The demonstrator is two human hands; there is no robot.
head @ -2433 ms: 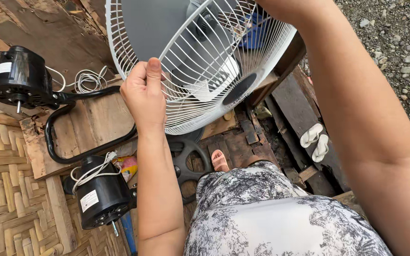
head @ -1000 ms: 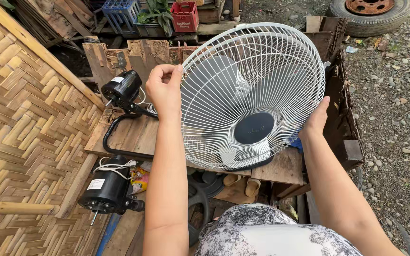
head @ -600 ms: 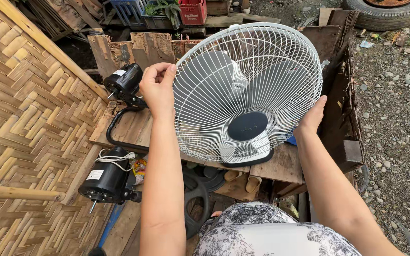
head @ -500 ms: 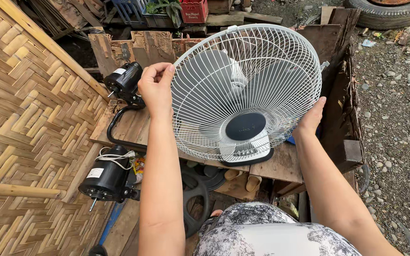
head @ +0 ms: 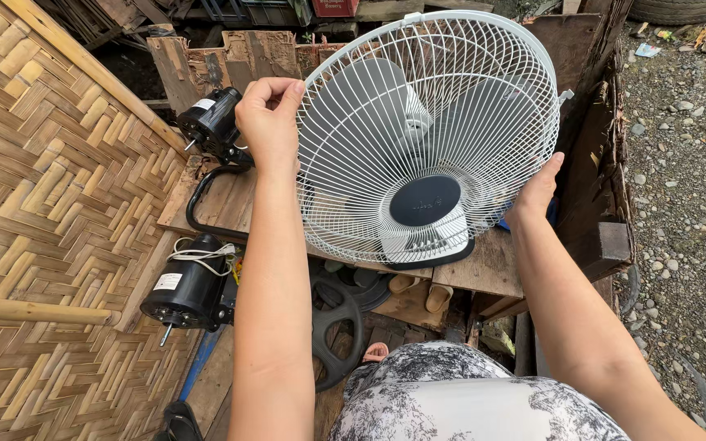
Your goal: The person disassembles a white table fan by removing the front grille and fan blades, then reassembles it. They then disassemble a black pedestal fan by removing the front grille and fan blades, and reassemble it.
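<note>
Fan guard point(head: 431, 139) is what I hold up before me, a round white wire cage with grey blades behind its bars and a dark round hub plate low in its middle. My left hand point(head: 270, 122) sits at the guard's left rim, fingers curled together and pinched on the wire near the top of that side. My right hand point(head: 539, 189) is at the guard's lower right rim, palm pressed to the edge; whether its fingers close around the wire I cannot tell, since they go behind the rim.

Below the guard lies a worn wooden board point(head: 492, 265), and the guard's bottom edge comes down just at it. Left of the guard, beside my left wrist, a black motor point(head: 210, 126) with a white label rests on wooden planks. Further below the guard and to its left sits a second black motor point(head: 188, 286) with a coil of white cord on top, its shaft pointing down. A black bent tube point(head: 202, 196) curves between the two motors. Woven bamboo matting point(head: 42, 212) fills the far left of the guard's surroundings, and grey gravel point(head: 684, 163) lies to its right. Under the guard, near my patterned lap, is a black spoked wheel point(head: 337, 322).
</note>
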